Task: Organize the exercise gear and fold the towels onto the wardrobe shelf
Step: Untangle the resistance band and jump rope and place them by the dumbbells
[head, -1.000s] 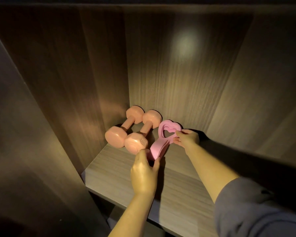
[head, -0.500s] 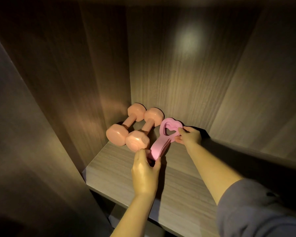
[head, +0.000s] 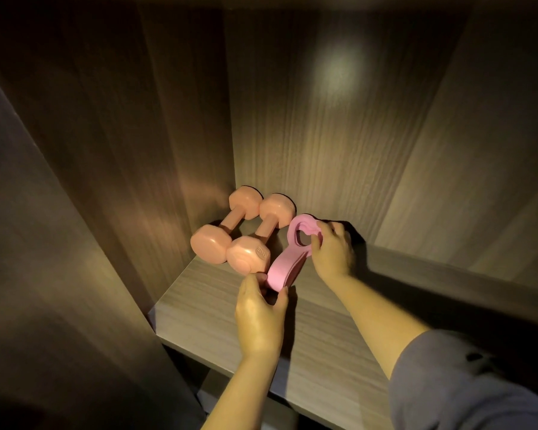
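Two peach dumbbells lie side by side in the shelf's back left corner, the left dumbbell (head: 227, 226) against the side wall and the right dumbbell (head: 261, 235) beside it. A pink trainer with a heart-shaped opening (head: 288, 257) stands on edge just right of them. My left hand (head: 260, 315) pinches its near rounded end. My right hand (head: 333, 251) holds its far end by the heart-shaped opening. The trainer touches or nearly touches the right dumbbell's near head.
The wooden wardrobe shelf (head: 199, 311) has a front edge low in view, with a darker compartment below. The left side wall (head: 121, 135) and back panel (head: 323, 135) close in the corner. Bare shelf stretches to the right of my arms. My grey sleeve (head: 466, 386) fills the lower right.
The pink trainer has tipped more upright on its edge and sits slightly closer to the right dumbbell. Both hands keep their hold at the two ends.
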